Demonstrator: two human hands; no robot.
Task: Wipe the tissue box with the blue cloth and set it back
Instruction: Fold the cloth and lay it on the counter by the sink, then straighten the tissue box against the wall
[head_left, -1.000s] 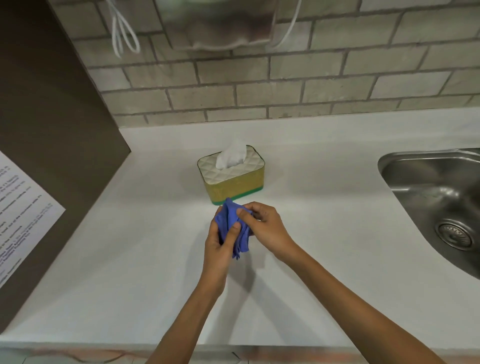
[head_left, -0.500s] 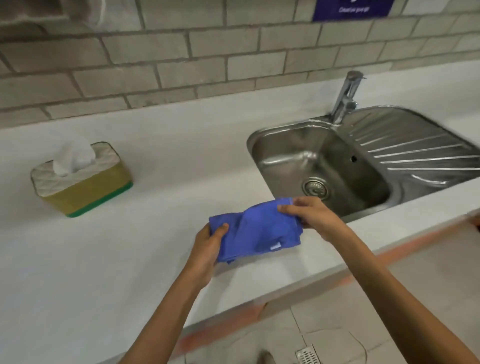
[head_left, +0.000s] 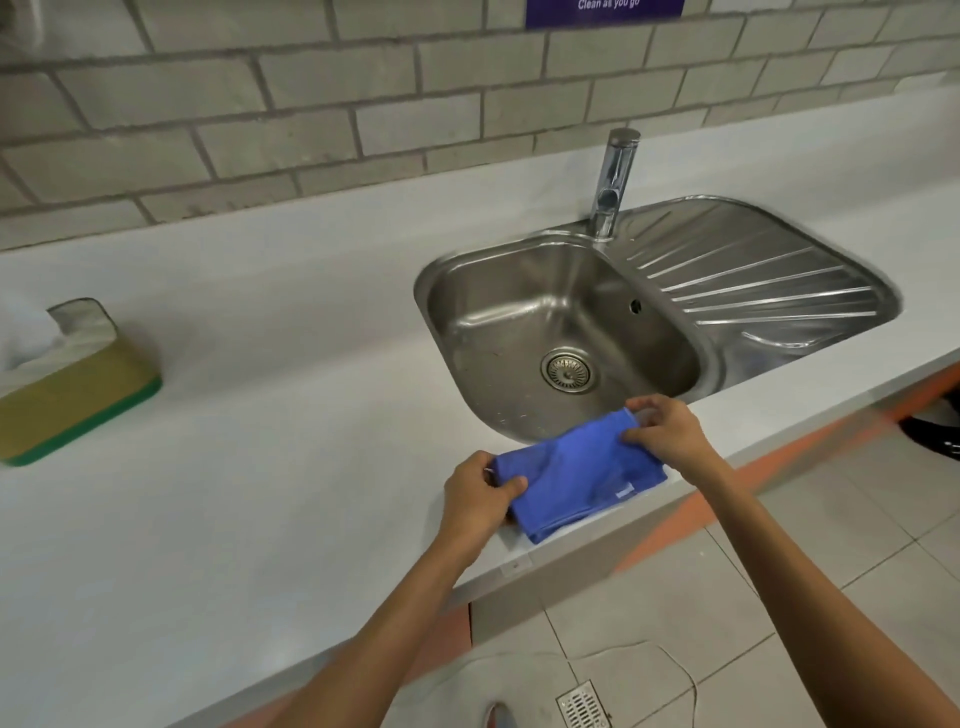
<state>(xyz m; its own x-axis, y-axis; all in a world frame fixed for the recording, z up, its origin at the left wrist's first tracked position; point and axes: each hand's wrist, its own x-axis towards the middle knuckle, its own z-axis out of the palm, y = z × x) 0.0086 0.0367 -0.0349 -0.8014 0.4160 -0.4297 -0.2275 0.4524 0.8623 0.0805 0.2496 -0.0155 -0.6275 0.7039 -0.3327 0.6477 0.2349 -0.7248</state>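
Note:
The blue cloth (head_left: 576, 470) lies folded at the front edge of the white counter, just in front of the sink. My left hand (head_left: 475, 486) pinches its left end and my right hand (head_left: 662, 428) pinches its far right corner. The tissue box (head_left: 72, 387), yellow-sided with a green base and a white quilted top, stands on the counter at the far left, partly cut off by the frame edge. A white tissue sticks out of it. Both hands are well to the right of the box.
A steel sink (head_left: 561, 332) with a drainboard and a chrome tap (head_left: 615, 182) is set in the white counter (head_left: 260, 493). A brick wall runs behind. Tiled floor with a drain grate (head_left: 582, 704) lies below the counter's front edge.
The view has swung right, from the tissue box to the sink. Both hands carried the cloth away from the box, spread it out, and lowered it onto the counter's front edge.

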